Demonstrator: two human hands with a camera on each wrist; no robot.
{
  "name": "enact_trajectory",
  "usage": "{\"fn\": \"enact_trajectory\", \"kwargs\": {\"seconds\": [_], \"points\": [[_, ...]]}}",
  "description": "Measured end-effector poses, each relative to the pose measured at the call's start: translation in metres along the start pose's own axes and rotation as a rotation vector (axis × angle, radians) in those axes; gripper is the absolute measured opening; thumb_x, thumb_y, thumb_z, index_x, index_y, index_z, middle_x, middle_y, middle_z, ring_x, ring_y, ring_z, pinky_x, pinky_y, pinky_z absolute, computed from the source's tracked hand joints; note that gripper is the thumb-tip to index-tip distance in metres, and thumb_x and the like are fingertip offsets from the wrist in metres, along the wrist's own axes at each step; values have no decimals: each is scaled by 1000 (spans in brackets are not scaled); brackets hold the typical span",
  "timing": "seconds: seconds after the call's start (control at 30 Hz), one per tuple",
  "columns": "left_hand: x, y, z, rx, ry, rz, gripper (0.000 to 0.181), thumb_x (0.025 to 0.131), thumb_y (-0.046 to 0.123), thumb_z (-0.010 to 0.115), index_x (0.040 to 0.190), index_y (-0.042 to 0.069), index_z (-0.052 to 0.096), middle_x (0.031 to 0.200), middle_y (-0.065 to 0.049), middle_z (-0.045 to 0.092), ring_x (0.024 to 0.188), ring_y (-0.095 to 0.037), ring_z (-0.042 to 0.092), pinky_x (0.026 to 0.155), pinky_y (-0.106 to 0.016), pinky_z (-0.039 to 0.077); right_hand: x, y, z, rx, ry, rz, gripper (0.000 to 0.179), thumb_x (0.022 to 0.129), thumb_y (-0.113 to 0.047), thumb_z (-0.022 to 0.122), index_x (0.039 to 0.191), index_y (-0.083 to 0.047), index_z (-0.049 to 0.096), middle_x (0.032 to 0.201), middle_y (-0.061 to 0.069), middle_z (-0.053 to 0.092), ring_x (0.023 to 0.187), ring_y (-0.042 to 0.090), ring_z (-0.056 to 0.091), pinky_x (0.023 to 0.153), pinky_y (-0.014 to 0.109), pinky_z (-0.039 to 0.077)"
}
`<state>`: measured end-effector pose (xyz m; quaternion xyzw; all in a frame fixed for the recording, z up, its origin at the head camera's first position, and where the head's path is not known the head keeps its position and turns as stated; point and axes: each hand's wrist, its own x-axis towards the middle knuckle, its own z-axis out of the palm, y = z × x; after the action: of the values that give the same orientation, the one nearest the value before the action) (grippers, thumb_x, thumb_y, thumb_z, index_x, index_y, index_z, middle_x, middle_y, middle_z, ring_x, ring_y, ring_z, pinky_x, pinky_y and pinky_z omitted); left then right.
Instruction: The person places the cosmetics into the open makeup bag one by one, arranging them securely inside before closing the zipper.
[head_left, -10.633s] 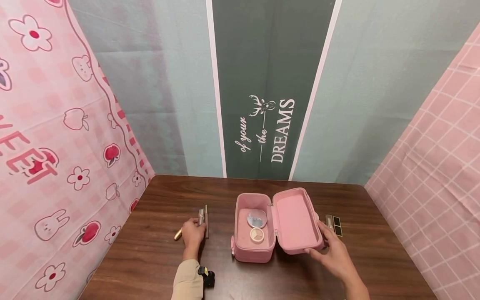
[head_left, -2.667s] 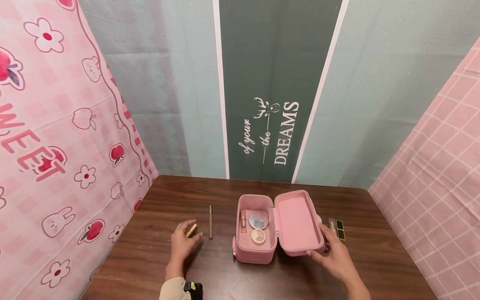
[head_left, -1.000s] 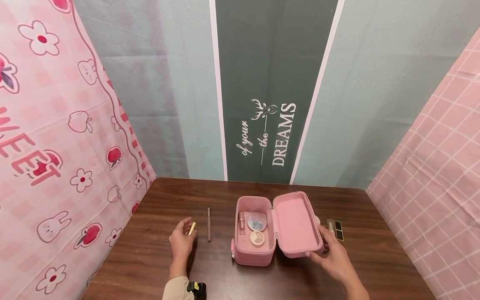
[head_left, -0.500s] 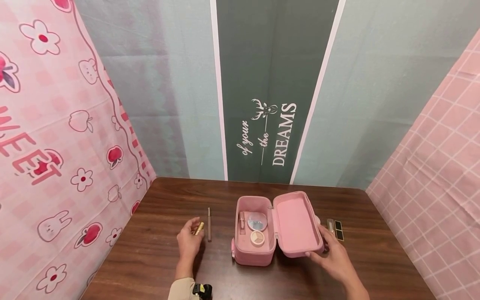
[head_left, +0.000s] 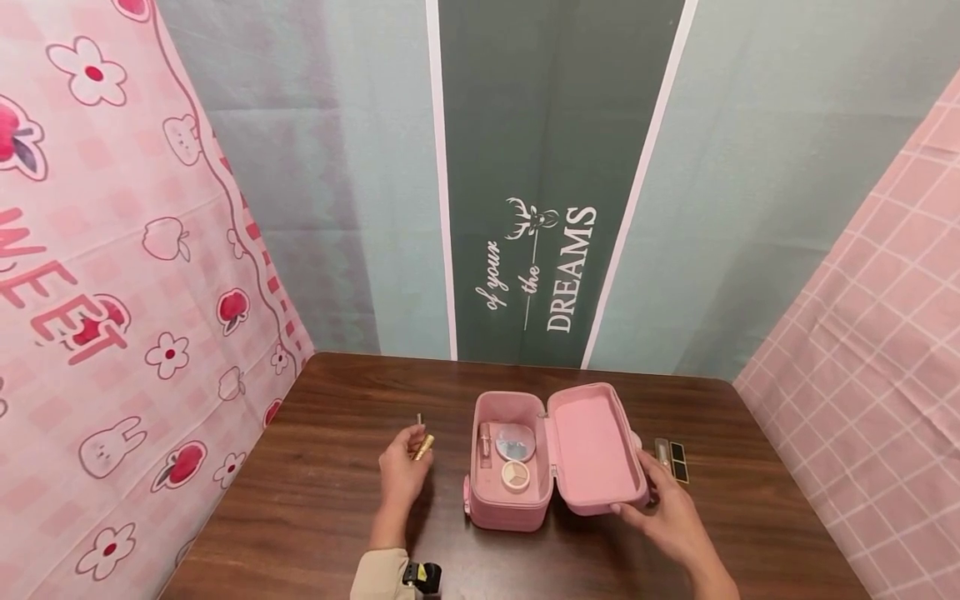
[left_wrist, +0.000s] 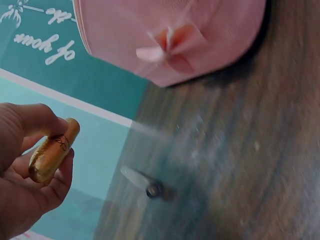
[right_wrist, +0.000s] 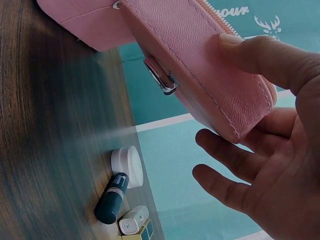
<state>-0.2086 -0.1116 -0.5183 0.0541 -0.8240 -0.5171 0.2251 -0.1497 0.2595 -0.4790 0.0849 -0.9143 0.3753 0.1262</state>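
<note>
Thumb and fingers of my left hand (head_left: 402,477) pinch a short gold cosmetic tube (head_left: 423,447), probably a lipstick, above the table left of the pink makeup case (head_left: 506,515). Fine dark script marks the gold tube (left_wrist: 56,149) in the left wrist view. My right hand (head_left: 670,515) holds the case's raised lid (head_left: 596,450), thumb on one side and some fingers beneath. Inside the case lie a pinkish lip tube (head_left: 485,444), a round mirror (head_left: 515,444) and a three-shade round compact (head_left: 515,476). A slim brown pencil (head_left: 420,416) is mostly hidden behind my left hand.
Right of the lid are a silvery tube (head_left: 662,451) and a black-panelled, gold-edged palette (head_left: 678,461). The right wrist view also has a dark lipstick (right_wrist: 110,201) and a white round container (right_wrist: 131,166). Patterned cloths hang around the wooden table (head_left: 300,500).
The lip tube came into the case after the oldest frame. My left hand picked up the gold tube and moved right, over the pencil. The right hand stays on the lid.
</note>
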Motion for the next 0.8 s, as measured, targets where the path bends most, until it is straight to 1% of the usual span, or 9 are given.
{"fn": "enact_trajectory", "kwargs": {"seconds": [0.1,0.23,0.37,0.47,0.67,0.8], "points": [[1,5,3,8,2,-3,37,67,-10,71,102,2,67,89,-10,68,80,-23,64,71,-37,51,0,1,1,-5,2,-4,84,63,-13,86,132,8,42,127,28,47,97,34,57,74,39,50],[2,9,7,-4,20,-13,34,66,-11,72,98,-1,67,87,-12,68,78,-25,65,69,-36,52,-1,1,1,-5,0,-8,84,63,-13,86,132,8,42,127,28,47,98,34,57,74,40,50],[4,15,11,-11,34,-8,31,66,-10,73,95,-2,66,85,-13,68,76,-26,65,68,-37,52,-1,1,0,-3,-5,-9,84,64,-14,86,132,9,41,126,28,47,98,35,57,74,41,50],[7,22,13,-18,33,1,30,66,-9,72,94,-1,66,85,-13,68,75,-25,65,67,-36,52,0,1,0,-6,-2,-21,84,63,-13,85,132,9,41,126,29,47,98,35,57,74,42,50],[13,37,18,-53,28,-18,30,67,-8,71,96,-1,67,84,-11,67,74,-23,64,66,-35,52,1,0,-1,0,0,-29,84,63,-11,85,132,9,41,126,29,47,98,36,56,74,39,50],[14,44,23,-43,30,-21,30,66,-7,71,95,0,67,83,-10,67,73,-22,65,67,-35,52,1,0,-1,-2,-6,-21,84,63,-11,85,132,9,41,126,29,46,98,36,57,74,40,50]]}}
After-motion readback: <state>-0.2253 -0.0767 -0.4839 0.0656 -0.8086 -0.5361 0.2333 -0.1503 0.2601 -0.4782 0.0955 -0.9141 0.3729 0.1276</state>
